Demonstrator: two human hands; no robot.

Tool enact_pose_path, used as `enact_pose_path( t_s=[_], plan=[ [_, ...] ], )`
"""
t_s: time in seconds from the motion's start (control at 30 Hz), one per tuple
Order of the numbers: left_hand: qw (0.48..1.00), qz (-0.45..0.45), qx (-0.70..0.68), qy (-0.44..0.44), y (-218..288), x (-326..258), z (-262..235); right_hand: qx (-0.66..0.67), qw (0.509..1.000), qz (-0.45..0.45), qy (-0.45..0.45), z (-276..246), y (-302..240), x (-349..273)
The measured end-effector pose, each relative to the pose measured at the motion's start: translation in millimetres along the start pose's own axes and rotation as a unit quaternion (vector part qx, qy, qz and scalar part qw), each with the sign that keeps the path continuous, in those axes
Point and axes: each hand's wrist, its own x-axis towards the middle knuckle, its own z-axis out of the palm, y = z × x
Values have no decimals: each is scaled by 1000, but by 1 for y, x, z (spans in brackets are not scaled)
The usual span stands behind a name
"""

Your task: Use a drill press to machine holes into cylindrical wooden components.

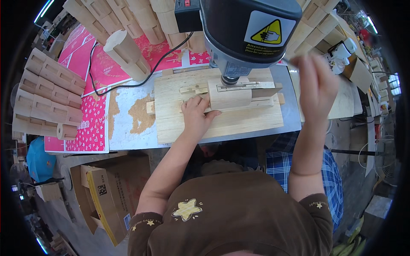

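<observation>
A dark drill press (252,38) stands over a pale wooden board (175,123). On the board, beneath the chuck (229,80), a rounded wooden block (230,99) lies sideways among wooden guide strips (267,102). My left hand (197,113) grips the block's left end, fingers bent at its end face and thumb along the near side. Raised to the right of the machine, my right hand (317,85) is curled and blurred by motion. A thin dark lever runs from the machine into its fingers. The drill tip is hidden from view.
Stacked wooden blocks (49,94) stand at the left, with more along the back. One block (126,53) stands alone beside a black cable (160,70). Sawdust (143,113) covers part of the tabletop. An open cardboard box (115,192) sits below the table. White bottles (341,55) are at right.
</observation>
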Motion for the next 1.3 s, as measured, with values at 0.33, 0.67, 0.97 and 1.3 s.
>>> enact_pose_path(
  t_s=[0.33, 0.67, 0.97, 1.3],
  plan=[
    [1000, -6, 0, -7, 2, 1, 4, 91, 989, -60, 97, 81, 53, -93],
    [1000, -18, 5, 2, 1, -2, 0, 24, 997, 38, 66, 24, 18, 48],
    [989, -71, -129, -23, 0, 9, 3, 123, 991, 50, 18, 47, 63, 1],
    [969, -80, -232, 3, -47, -42, -91, -59, 969, 9, -238, 45, 76, -110]
  ],
)
